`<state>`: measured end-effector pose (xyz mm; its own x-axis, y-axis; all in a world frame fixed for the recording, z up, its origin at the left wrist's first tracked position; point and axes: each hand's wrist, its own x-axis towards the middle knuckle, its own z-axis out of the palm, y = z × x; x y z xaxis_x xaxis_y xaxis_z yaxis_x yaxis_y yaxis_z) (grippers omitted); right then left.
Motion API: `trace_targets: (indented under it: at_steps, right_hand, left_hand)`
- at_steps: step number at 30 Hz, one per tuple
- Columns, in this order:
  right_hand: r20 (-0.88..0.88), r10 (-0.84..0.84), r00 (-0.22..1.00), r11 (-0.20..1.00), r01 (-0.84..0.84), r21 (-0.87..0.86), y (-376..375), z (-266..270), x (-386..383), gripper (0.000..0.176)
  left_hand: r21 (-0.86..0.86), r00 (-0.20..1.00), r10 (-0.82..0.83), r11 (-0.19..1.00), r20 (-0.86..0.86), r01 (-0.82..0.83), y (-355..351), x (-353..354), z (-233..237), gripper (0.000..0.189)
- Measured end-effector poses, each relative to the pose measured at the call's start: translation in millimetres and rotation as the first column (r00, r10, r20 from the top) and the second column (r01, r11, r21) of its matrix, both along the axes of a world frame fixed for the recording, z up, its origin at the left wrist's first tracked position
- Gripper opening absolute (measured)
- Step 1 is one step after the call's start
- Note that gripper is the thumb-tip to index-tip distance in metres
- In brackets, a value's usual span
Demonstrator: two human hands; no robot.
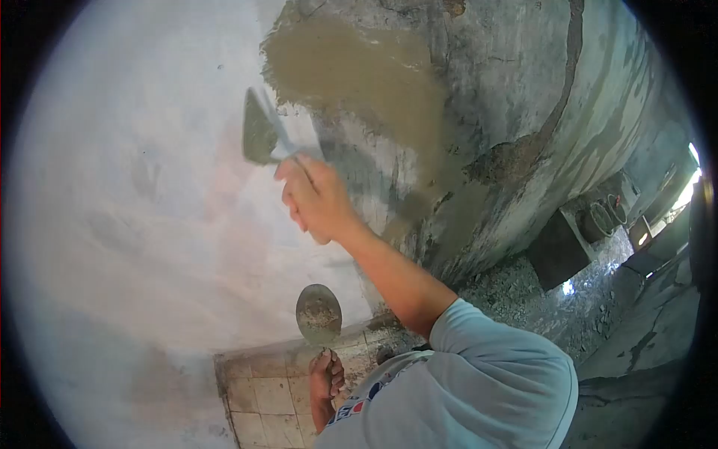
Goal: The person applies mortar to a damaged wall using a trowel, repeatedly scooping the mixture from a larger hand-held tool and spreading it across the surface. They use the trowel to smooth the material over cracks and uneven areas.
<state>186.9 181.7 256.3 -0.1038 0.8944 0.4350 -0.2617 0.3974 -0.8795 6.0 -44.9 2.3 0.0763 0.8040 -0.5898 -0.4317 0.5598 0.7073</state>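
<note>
My right hand is closed around the handle of a pointed trowel, raised against the pale wall. The blade is slightly blurred and looks coated in grey-brown mortar. Just above and to the right of it, a patch of wet mortar is spread over the wall. Lower down, my left hand grips the lower end of a dark oval pan-like tool, which has some mortar on its face. Most of that tool's handle is hidden by the fingers.
The wall is whitish on the left and rough, stained grey on the right, with a broken crack. Square tiles lie below. Rubble covers the floor at right, near a dark block-shaped object and round items.
</note>
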Motion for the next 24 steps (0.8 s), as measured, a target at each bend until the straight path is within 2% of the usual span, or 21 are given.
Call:
trace_targets:
  at_steps: [3, 5, 7, 9, 12, 14, 15, 16, 18, 19, 20, 23, 24]
  right_hand:
    - [0.077, 0.193, 0.978, 0.980, -0.196, 0.034, -19.1, -31.9, -12.3, 0.030]
    - [0.148, 0.218, 0.965, 0.972, -0.229, 0.060, -37.5, -64.2, -12.6, 0.030]
    - [0.229, 0.311, 0.922, 0.946, -0.324, 0.021, -50.9, -102.8, -0.9, 0.030]
    - [0.254, 0.374, 0.892, 0.926, -0.343, -0.158, -71.3, -135.3, 16.6, 0.029]
    - [0.136, 0.444, 0.886, 0.829, -0.348, -0.439, -109.4, -161.5, 50.4, 0.028]
    - [0.181, 0.474, 0.862, 0.785, -0.320, -0.531, -127.6, -174.6, 75.9, 0.028]
    - [0.204, 0.490, 0.847, 0.762, -0.303, -0.572, -134.7, -179.8, 90.9, 0.028]
    - [0.157, 0.493, 0.856, 0.762, -0.337, -0.553, -140.2, -187.0, 103.3, 0.022]
    - [0.374, 0.459, 0.806, 0.870, -0.323, -0.373, -143.3, -196.7, 131.4, 0.020]
    - [0.462, 0.433, 0.774, 0.899, -0.336, -0.280, -148.8, -203.7, 148.1, 0.021]
    - [0.542, 0.339, 0.769, 0.935, -0.339, -0.104, -148.0, -211.1, 165.4, 0.030]
    - [0.642, 0.322, 0.695, 0.927, -0.368, -0.067, -148.8, -191.9, 215.7, 0.038]
    - [0.671, 0.230, 0.705, 0.935, -0.350, 0.048, -148.9, -188.1, 230.9, 0.041]
  left_hand:
    - [0.047, 0.999, 0.037, 0.998, 0.027, -0.038, -6.3, 3.7, -10.8, 0.032]
    - [0.089, 0.996, 0.059, 0.994, 0.062, -0.064, -14.6, 10.0, -7.5, 0.034]
    - [0.050, 0.991, 0.110, 0.992, 0.071, -0.113, -20.9, 14.1, -13.2, 0.032]
    - [0.013, 0.984, 0.166, 0.986, 0.065, -0.167, -31.3, 18.0, -23.0, 0.031]
    - [-0.024, 0.989, 0.145, 0.989, 0.038, -0.145, -41.1, 20.3, -35.3, 0.029]
    - [-0.046, 0.969, 0.246, 0.968, -0.032, -0.247, -41.3, 36.5, -24.8, 0.030]
    - [-0.004, 0.965, 0.257, 0.966, -0.057, -0.258, -41.5, 45.4, -20.4, 0.030]
    - [0.036, 0.959, 0.270, 0.963, -0.082, -0.268, -41.5, 54.7, -18.9, 0.030]
    - [0.165, 0.954, 0.278, 0.952, -0.116, -0.257, -40.0, 74.3, -31.5, 0.029]
    - [0.165, 0.961, 0.259, 0.956, -0.095, -0.241, -40.8, 86.7, -30.8, 0.027]
    - [0.165, 0.967, 0.243, 0.959, -0.076, -0.228, -41.1, 99.8, -27.1, 0.026]
    - [0.062, 0.940, 0.324, 0.941, 0.108, -0.331, -37.7, 158.6, -19.7, 0.024]
    - [0.049, 0.932, 0.337, 0.937, 0.134, -0.346, -37.1, 181.5, -14.5, 0.023]
